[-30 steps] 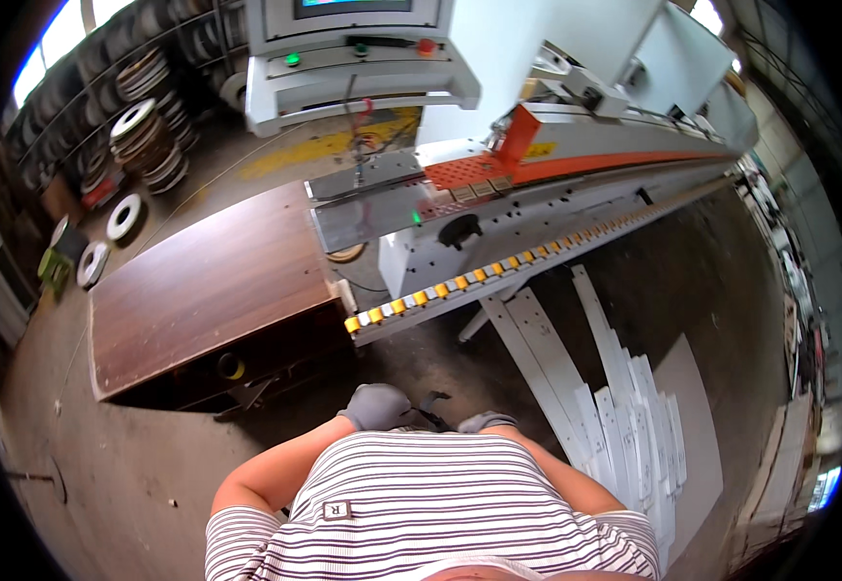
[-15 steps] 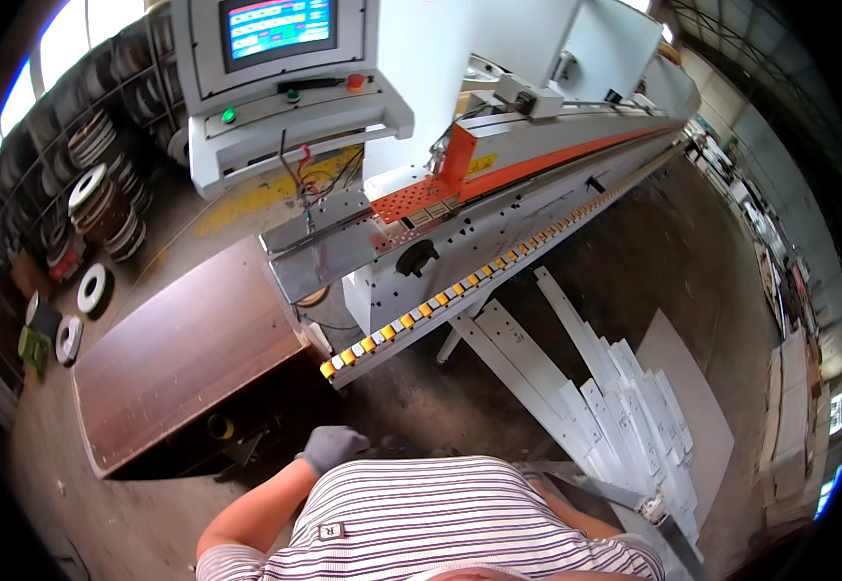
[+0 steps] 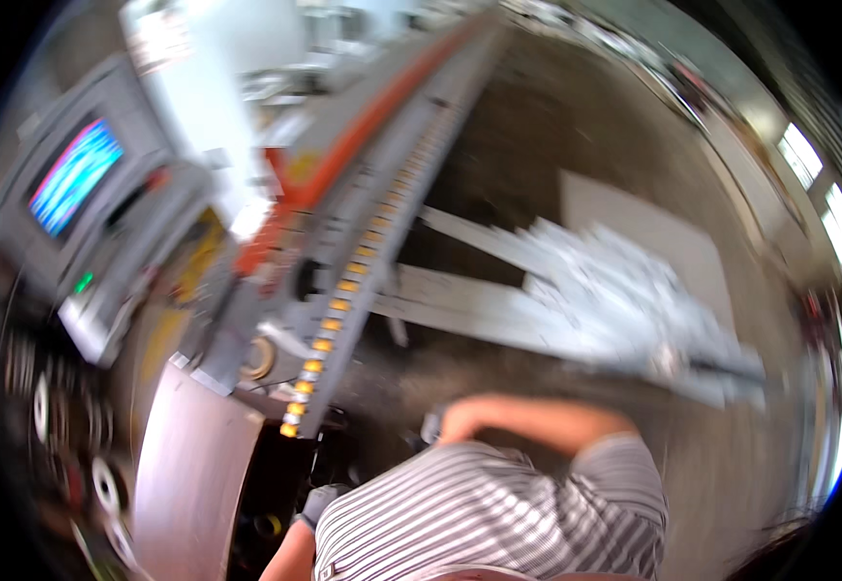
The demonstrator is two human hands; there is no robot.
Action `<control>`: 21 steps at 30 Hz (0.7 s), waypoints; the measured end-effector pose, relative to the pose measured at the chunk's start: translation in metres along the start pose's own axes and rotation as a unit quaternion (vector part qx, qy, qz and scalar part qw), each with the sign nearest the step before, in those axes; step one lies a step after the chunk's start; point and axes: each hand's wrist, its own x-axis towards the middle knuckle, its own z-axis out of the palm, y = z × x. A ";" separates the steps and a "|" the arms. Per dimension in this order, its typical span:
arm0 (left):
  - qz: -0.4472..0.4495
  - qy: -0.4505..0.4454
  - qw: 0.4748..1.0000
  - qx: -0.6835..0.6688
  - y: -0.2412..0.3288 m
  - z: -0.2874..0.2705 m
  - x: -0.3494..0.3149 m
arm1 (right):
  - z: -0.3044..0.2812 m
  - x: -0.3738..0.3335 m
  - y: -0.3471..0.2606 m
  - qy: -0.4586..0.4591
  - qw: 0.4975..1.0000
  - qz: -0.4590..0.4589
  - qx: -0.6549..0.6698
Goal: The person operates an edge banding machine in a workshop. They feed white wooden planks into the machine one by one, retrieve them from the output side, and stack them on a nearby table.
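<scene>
Brown tabletop [image 3: 193, 474] beside long machine [image 3: 343, 160]; dark floor [image 3: 547, 116], bright windows [image 3: 800, 155] right.

Your left-side head fisheye looks steeply down and ahead, your striped shirt [image 3: 479, 513] large at the near edge, over your left hand [image 3: 320, 504] and right hand [image 3: 431, 426]; its tilted view spans the control panel [image 3: 38, 184] at left, the machine [image 3: 367, 167] running far, white strips [image 3: 614, 295] at right.
</scene>
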 end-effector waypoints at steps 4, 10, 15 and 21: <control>0.177 -0.130 0.939 -0.264 0.074 -0.215 0.013 | -0.136 -0.039 -0.051 0.007 0.983 -0.172 -0.068; 0.241 -0.051 0.952 0.184 0.176 -0.403 0.105 | -0.299 -0.090 -0.149 0.443 0.803 -0.393 -0.071; 0.279 0.057 0.958 -0.029 0.207 -0.380 0.187 | -0.260 -0.081 -0.034 0.687 0.584 -0.430 0.044; -0.022 0.098 0.918 -0.384 0.166 -0.251 0.159 | -0.183 -0.044 0.330 0.492 0.803 0.332 0.060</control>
